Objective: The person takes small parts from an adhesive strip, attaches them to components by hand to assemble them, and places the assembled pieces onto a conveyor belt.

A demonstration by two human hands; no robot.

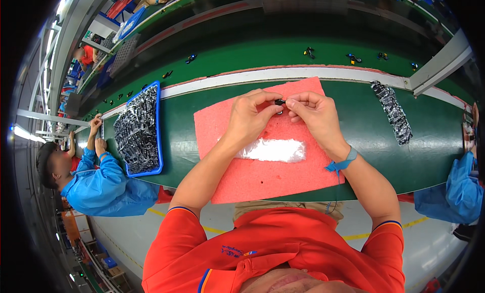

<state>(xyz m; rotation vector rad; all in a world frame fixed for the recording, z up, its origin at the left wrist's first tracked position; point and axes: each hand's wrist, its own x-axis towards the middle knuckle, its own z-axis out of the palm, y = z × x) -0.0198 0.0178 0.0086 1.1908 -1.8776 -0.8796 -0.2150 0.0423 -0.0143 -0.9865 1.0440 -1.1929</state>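
Over a pink foam mat (232,182), my two hands meet around a small black part (279,102). My left hand (250,113) pinches it between thumb and forefinger. From the other side, the thumb and fingertips of my right hand (314,113) close at the part's right end; what they grip there is mostly covered by the fingers. A blue wrist strap (343,162) with a thin cord circles my right wrist. Below the hands, a clear, shiny plastic sheet or bag (273,150) lies flat on the foam.
A blue tray (160,126) heaped with black parts in clear wrapping stands left. To the right lies a strip of wrapped black parts (392,112). Beyond the white rail (227,81), small black parts sit on a green belt (242,63). Co-workers in blue sit on both sides.
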